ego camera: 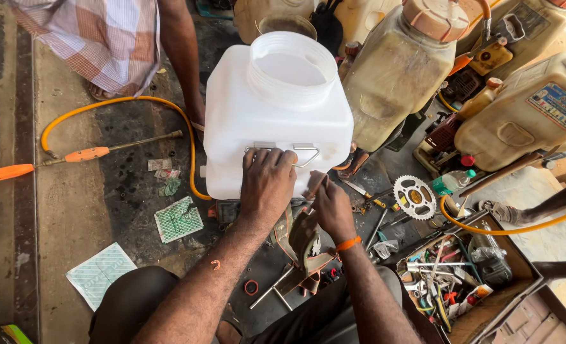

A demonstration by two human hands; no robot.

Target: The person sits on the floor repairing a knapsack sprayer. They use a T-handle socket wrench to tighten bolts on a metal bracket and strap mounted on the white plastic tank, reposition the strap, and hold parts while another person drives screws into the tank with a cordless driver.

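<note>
White plastic tank [257,121]: one, wide round neck open at the top with no cap on it, standing at 12 o'clock from my hands; whether it holds anything I cannot tell.
Left hand [267,185]: fingers curled over the wire clip [282,151] on the tank's near face, knuckles pressed to the plastic.
Right hand [333,207]: fingers closed around a slim tool [315,186], its tip aimed toward the tank's lower edge; orange band [347,243] on the wrist.
Yellowed old tanks: four in view, from 12 to 3 o'clock; the nearest [394,76] has a pinkish cap and stands just beside the white one.
Sprocket [414,197]: one, flat on the floor at 3 o'clock, near my right hand.
Green bottle [452,182]: one, lying just past the sprocket.
Tool box [519,261]: one, open, at 4 o'clock; filled with a jumble of screwdrivers, pliers and small parts, too mixed to count.
Orange hose [130,102]: one, looping across the floor at 10 o'clock, with an orange-handled lance [79,156] beside it.
Green printed packets: two, flat on the floor at 8 o'clock, the nearer [178,220] close to the tank's base.
Another person [114,35]: checked cloth, at 11 o'clock, one arm reaching down behind the tank.
</note>
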